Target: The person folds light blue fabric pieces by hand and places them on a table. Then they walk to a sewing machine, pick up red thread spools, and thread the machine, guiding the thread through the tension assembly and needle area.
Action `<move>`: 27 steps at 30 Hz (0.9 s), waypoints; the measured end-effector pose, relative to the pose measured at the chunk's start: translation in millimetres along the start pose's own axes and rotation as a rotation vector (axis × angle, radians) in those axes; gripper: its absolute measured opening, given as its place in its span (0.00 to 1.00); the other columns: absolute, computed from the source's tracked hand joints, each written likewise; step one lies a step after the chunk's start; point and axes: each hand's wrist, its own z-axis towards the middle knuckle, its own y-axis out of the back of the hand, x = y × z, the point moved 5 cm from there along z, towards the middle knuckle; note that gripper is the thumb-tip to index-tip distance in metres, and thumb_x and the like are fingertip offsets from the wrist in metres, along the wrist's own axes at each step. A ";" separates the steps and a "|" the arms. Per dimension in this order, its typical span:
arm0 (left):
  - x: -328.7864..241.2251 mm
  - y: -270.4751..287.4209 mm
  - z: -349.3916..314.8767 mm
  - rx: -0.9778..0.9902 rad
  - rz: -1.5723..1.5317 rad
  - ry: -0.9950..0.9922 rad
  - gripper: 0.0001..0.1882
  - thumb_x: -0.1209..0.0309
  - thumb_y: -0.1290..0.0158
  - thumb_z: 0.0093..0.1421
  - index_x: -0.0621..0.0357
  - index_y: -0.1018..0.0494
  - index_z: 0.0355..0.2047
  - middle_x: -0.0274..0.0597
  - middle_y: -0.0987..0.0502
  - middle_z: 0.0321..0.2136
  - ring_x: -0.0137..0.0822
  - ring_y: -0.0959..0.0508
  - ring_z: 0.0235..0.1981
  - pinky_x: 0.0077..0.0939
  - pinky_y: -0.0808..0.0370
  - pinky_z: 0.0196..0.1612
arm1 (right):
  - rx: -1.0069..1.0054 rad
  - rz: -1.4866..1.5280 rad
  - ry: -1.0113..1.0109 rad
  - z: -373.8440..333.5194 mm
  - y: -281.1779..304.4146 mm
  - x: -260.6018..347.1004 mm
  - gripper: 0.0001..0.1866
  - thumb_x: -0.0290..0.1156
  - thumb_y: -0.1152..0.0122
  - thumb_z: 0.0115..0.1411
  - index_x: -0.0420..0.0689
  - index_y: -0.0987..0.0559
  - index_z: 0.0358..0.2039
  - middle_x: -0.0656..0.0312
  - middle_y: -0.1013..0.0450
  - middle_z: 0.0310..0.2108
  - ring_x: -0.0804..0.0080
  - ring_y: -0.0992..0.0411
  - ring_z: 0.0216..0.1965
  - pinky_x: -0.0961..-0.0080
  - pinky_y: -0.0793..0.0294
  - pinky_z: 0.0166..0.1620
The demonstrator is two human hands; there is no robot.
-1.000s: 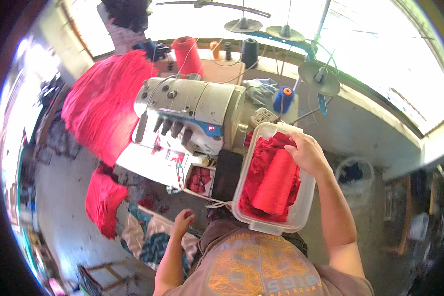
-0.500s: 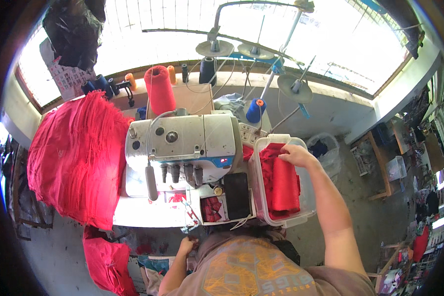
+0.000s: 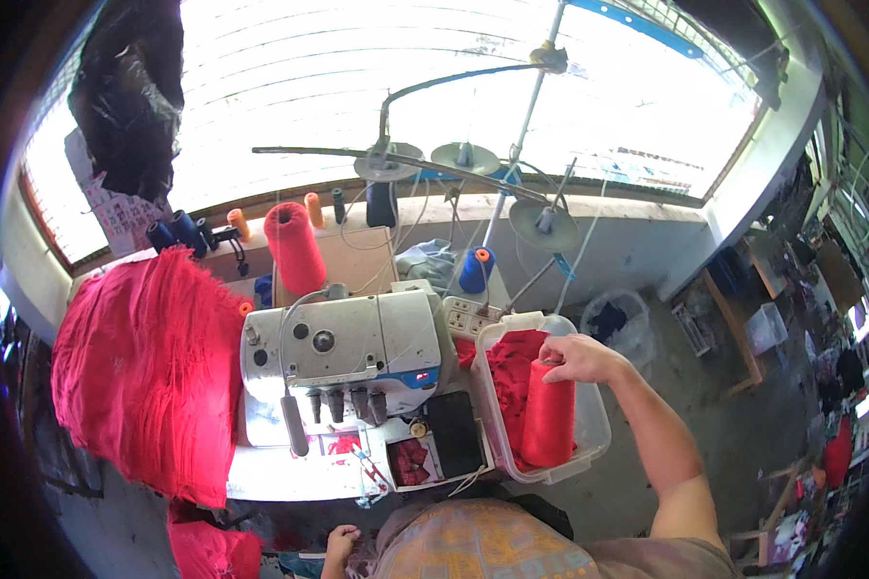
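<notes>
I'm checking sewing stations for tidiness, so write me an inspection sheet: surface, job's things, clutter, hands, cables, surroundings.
Surface: white tabletop, glaring, under a grey-white metal sewing machine.
Job's things: large red thread cone, nearly upright in a translucent rectangular plastic bin with crumpled red cloth.
Clutter: black flat rectangular object beside an open white box of small red pieces.
Hands: right hand grips the cone's top; left hand low by the body, nothing seen in it.
Cables: white power strip behind the bin; plugs unclear.
Surroundings: bright meshed window; translucent plastic bag on grey floor.
</notes>
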 end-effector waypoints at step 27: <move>-454.4 -290.2 -252.8 0.915 0.004 -1.197 0.21 0.77 0.51 0.51 0.60 0.40 0.46 0.39 0.35 0.43 0.26 0.31 0.33 0.20 0.32 0.37 | -0.951 0.360 0.363 -165.1 226.7 70.7 0.13 0.29 0.41 0.43 0.45 0.35 0.28 0.64 0.33 0.24 0.81 0.37 0.28 0.82 0.39 0.36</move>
